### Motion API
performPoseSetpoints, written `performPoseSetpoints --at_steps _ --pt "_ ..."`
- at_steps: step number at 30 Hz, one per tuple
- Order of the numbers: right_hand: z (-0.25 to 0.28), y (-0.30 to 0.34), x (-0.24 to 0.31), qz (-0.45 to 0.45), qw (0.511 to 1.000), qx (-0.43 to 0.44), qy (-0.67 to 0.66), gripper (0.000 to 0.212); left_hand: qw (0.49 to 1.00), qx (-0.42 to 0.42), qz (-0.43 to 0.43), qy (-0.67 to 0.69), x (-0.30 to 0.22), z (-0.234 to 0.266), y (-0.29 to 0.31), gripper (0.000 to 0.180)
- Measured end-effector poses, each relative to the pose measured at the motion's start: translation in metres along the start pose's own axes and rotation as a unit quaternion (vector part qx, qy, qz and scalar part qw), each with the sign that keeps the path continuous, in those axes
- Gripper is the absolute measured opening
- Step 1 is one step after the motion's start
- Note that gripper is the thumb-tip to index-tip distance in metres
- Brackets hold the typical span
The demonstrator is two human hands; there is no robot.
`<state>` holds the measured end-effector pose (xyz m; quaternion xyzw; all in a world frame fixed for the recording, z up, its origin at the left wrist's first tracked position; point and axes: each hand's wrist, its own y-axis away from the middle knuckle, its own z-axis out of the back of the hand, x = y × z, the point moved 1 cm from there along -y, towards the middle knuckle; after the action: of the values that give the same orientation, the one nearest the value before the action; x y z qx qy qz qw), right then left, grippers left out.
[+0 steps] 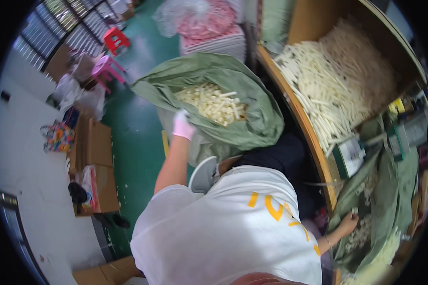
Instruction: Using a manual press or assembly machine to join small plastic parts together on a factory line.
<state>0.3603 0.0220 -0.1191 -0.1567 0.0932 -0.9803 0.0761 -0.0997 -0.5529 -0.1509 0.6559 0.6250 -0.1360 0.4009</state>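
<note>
My left hand (182, 125), in a pink and white glove, is at the near left rim of a large green sack (261, 126). Motion blurs its fingers, so their grip does not show. Short cream-coloured pieces (211, 102) fill the sack's mouth. On the far right, my bare right hand (349, 224) is closed, with a small whitish piece (355, 210) at its fingertips. Beneath that hand lies a second green sack (347, 251), holding small pale pieces (360, 233).
A wooden-edged bin (297, 102) on the right holds many long cream sticks (314, 85). Next to it stands a green and white box (349, 156). Cardboard boxes (99, 142), a pink stool (107, 70) and a red stool (115, 40) stand left. Pink bagged goods (207, 19) top a stack behind.
</note>
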Motion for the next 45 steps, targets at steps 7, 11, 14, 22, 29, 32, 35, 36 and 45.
performPoseSetpoints --at_steps 7,11,14,22,29,32,35,36,45 --pt "-0.005 0.004 -0.009 -0.019 1.0 -0.006 -0.012 0.033 0.982 0.033 -0.154 0.101 -0.153 -0.001 0.031 0.033" --pt "-0.004 0.004 -0.014 -0.012 0.999 -0.011 -0.029 0.03 0.938 -0.048 -0.27 -0.214 -0.16 0.012 0.005 0.028" --pt "-0.002 0.005 -0.01 -0.033 0.999 -0.006 -0.03 0.028 0.809 -0.103 -0.35 -0.462 -0.149 -0.012 -0.02 0.027" --pt "-0.004 0.009 -0.003 -0.041 0.999 -0.023 -0.004 0.047 0.542 -0.206 -0.509 -0.636 -0.241 0.122 -0.063 0.022" --pt "-0.001 0.015 -0.003 -0.04 0.99 -0.135 -0.006 0.052 0.289 -0.445 -0.184 -0.828 -0.191 0.001 -0.018 0.086" --pt "-0.001 0.016 0.003 -0.03 0.988 -0.151 -0.001 0.051 0.324 -0.357 -0.169 -0.86 -0.154 -0.022 -0.051 0.089" --pt "0.002 0.016 -0.015 -0.035 0.989 -0.143 0.006 0.047 0.521 -0.006 -0.11 -0.846 -0.078 -0.026 -0.093 0.075" --pt "0.003 0.024 -0.005 -0.029 0.984 -0.177 -0.015 0.045 0.427 0.086 -0.04 -0.899 -0.061 -0.042 -0.091 0.074" --pt "0.004 0.021 0.036 -0.036 0.968 -0.232 -0.083 0.041 0.583 0.526 -0.382 -0.487 -0.112 -0.319 0.016 0.051"
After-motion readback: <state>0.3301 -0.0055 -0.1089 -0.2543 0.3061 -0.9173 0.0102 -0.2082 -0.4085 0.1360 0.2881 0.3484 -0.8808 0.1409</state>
